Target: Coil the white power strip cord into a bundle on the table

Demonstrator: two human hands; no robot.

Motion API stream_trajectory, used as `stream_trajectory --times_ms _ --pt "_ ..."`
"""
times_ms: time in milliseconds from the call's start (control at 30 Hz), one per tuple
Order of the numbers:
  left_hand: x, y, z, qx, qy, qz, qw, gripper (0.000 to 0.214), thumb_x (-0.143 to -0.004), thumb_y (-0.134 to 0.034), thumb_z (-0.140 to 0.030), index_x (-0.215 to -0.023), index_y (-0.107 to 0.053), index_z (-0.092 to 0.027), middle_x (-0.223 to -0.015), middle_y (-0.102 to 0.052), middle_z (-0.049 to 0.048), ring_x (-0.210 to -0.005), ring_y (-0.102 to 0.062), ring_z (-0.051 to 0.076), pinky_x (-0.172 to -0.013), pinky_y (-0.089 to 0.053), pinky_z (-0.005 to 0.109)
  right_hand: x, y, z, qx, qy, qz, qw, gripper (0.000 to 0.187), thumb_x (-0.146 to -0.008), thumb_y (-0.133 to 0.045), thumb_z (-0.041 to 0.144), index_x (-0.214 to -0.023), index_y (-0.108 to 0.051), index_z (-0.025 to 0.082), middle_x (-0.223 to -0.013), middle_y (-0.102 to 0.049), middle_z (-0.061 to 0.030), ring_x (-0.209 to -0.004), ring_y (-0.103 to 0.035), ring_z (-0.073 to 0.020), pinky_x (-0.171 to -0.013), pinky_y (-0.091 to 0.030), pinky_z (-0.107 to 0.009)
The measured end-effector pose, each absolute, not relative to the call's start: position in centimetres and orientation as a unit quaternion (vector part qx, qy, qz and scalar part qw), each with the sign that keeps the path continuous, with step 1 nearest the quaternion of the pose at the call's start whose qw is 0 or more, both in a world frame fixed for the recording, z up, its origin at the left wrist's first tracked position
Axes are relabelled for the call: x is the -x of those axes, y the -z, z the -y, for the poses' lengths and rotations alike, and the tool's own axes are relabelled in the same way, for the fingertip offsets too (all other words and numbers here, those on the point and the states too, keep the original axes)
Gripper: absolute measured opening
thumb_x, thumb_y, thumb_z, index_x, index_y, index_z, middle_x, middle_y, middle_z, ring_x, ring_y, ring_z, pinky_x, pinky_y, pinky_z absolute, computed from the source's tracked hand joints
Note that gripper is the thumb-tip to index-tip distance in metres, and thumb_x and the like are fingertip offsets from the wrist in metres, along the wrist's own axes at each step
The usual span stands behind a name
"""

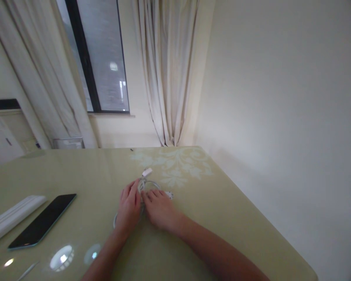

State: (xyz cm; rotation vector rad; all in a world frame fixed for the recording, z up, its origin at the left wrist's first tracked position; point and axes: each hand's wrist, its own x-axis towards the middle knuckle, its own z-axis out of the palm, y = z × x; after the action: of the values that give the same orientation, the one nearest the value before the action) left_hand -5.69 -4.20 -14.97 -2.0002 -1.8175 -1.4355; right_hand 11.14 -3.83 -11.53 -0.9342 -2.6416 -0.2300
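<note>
A white charging cable [153,183] lies in loose loops on the table, partly covered by both my hands. My left hand [129,205] has its fingers closed on the left side of the loops, and a bit of cable curves out beneath its wrist. Close beside it, my right hand [159,207] grips the cable with fingers curled over it. A white plug end [147,172] sticks out beyond my left fingertips. Another white piece, perhaps the other connector [169,194], shows just right of my right fingers; its shape is blurred.
On the left of the glossy table [84,171] lie a black phone or tablet [43,222], a long white box-like object [14,218] and a thin white stick [28,271]. A tiny dark object [131,150] sits by the far edge. A wall [275,117] borders the right side.
</note>
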Motion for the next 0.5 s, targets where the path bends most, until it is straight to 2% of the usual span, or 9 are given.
stream_trajectory --times_ms 100,200,267,400,500 --pt "6.3 15.3 3.9 0.639 0.443 0.627 0.046 0.05 -0.103 -0.033 -0.024 -0.146 -0.054 -0.011 -0.133 -0.062 0.0173 -0.122 -0.058 0.029 -0.109 -0.048 0.045 -13.2 9.9 4.1 0.349 0.043 0.923 0.157 0.054 -0.1 -0.058 0.036 -0.15 -0.049 0.017 -0.138 -0.064 -0.0168 -0.123 -0.062 -0.033 -0.103 -0.052 -0.049" --pt "6.9 15.4 3.7 0.639 0.393 0.66 0.046 0.053 -0.101 -0.031 -0.017 -0.149 -0.05 -0.007 -0.132 -0.063 0.0189 -0.122 -0.059 0.029 -0.109 -0.047 0.043 -15.6 9.7 4.4 0.372 0.019 0.914 0.16 0.06 -0.099 -0.061 0.038 -0.154 -0.046 0.018 -0.149 -0.057 -0.0176 -0.133 -0.056 -0.0343 -0.109 -0.048 -0.051" --pt "7.3 15.4 3.6 0.639 0.339 0.689 0.047 0.055 -0.099 -0.03 -0.012 -0.15 -0.048 -0.006 -0.131 -0.065 0.0194 -0.119 -0.06 0.029 -0.108 -0.047 0.043 -16.9 10.4 4.5 0.379 0.01 0.91 0.17 0.058 -0.102 -0.056 0.035 -0.157 -0.043 0.018 -0.155 -0.052 -0.0174 -0.14 -0.051 -0.0333 -0.114 -0.044 -0.05" --pt "8.4 15.2 3.8 0.627 0.232 0.743 0.03 0.058 -0.099 -0.03 -0.011 -0.155 -0.046 -0.014 -0.141 -0.062 0.018 -0.125 -0.057 0.034 -0.102 -0.049 0.049 -17.9 12.2 4.6 0.395 -0.024 0.897 0.197 0.052 -0.108 -0.041 0.029 -0.159 -0.041 0.021 -0.159 -0.049 -0.0145 -0.144 -0.047 -0.0299 -0.117 -0.043 -0.047" --pt "9.1 15.1 3.9 0.607 0.199 0.769 -0.009 0.057 -0.101 -0.032 -0.017 -0.156 -0.045 -0.02 -0.148 -0.058 0.0175 -0.132 -0.052 0.04 -0.099 -0.049 0.057 -17.6 12.7 4.5 0.404 -0.062 0.886 0.219 0.052 -0.107 -0.044 0.029 -0.159 -0.043 0.025 -0.153 -0.053 -0.0123 -0.138 -0.05 -0.028 -0.117 -0.044 -0.044"
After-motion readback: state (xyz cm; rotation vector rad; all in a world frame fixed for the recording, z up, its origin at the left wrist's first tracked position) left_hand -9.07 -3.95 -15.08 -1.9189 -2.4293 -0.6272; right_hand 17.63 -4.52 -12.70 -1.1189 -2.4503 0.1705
